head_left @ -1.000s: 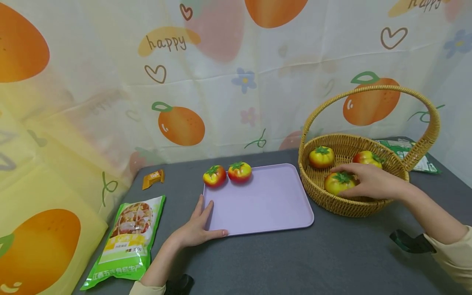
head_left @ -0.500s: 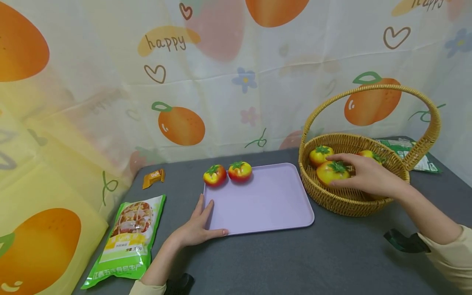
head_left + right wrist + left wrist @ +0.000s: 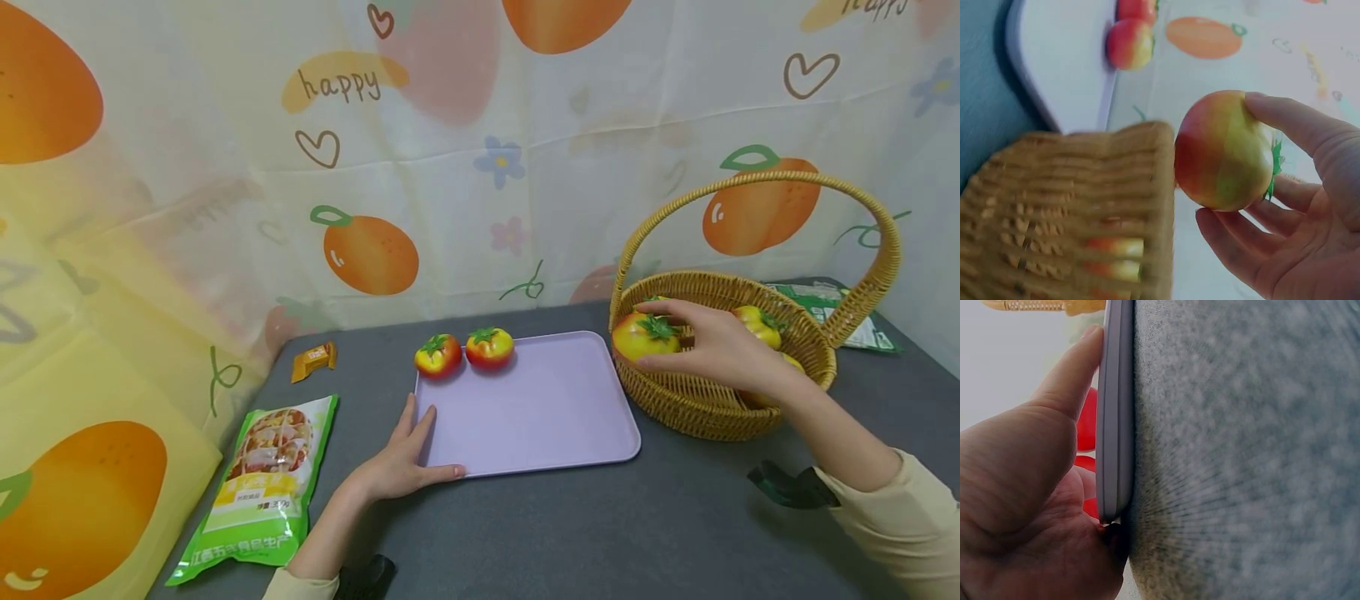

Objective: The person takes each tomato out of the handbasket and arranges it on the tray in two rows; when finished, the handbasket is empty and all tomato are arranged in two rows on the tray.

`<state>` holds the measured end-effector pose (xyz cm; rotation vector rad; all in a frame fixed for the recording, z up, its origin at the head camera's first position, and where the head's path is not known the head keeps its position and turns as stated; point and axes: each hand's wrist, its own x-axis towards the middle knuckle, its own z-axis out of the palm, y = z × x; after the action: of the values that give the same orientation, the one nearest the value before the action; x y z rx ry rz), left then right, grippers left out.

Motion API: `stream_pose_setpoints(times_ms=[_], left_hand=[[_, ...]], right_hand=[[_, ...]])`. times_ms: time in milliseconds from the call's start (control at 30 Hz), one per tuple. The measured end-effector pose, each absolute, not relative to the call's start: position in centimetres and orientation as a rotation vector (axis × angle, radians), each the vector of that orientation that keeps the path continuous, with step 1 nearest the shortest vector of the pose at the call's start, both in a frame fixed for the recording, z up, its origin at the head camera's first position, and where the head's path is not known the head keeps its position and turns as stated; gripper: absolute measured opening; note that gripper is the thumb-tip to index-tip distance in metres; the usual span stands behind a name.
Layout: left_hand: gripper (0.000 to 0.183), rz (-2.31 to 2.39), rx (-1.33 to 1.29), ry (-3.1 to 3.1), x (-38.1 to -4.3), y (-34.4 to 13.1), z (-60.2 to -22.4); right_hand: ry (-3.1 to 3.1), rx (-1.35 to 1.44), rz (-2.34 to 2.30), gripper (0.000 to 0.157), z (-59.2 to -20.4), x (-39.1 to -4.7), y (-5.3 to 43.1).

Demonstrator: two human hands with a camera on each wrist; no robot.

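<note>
My right hand (image 3: 708,343) pinches a yellow-red tomato (image 3: 643,337) with a green leafy top, thumb on one side and fingers on the other. In the right wrist view this tomato (image 3: 1225,150) shows just above the rim of the wicker basket (image 3: 1085,181). More tomatoes lie inside the basket (image 3: 690,425), partly behind the hand. My left hand (image 3: 397,467) rests with spread fingers at the near left corner of the lilac tray (image 3: 540,408); its thumb lies along the tray's edge in the left wrist view. Two tomatoes, a left one (image 3: 438,357) and a right one (image 3: 490,348), sit at the tray's far left.
A tall arched handle (image 3: 750,177) rises over the basket. Behind it on the right lies a green-white packet (image 3: 817,304). Left of the tray are a green food bag (image 3: 255,483) and a small orange-brown wrapped candy (image 3: 313,362). A printed cloth (image 3: 450,183) hangs at the back.
My right hand has lifted the tomato from inside the basket and carried it left to the basket's left rim. My left hand has stayed at the tray's corner.
</note>
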<state>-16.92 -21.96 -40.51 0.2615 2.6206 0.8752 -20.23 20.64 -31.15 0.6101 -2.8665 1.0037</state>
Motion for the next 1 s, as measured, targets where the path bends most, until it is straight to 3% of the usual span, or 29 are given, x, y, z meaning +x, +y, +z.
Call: stream_pose_setpoints(times_ms=[1000], left_hand=[[0.107,0.878,0.250,2.621,-16.8,-21.9,-40.3]], right_hand=[[-2.837,0.723,1.100,0.069,-33.4,-24.5,12.2]])
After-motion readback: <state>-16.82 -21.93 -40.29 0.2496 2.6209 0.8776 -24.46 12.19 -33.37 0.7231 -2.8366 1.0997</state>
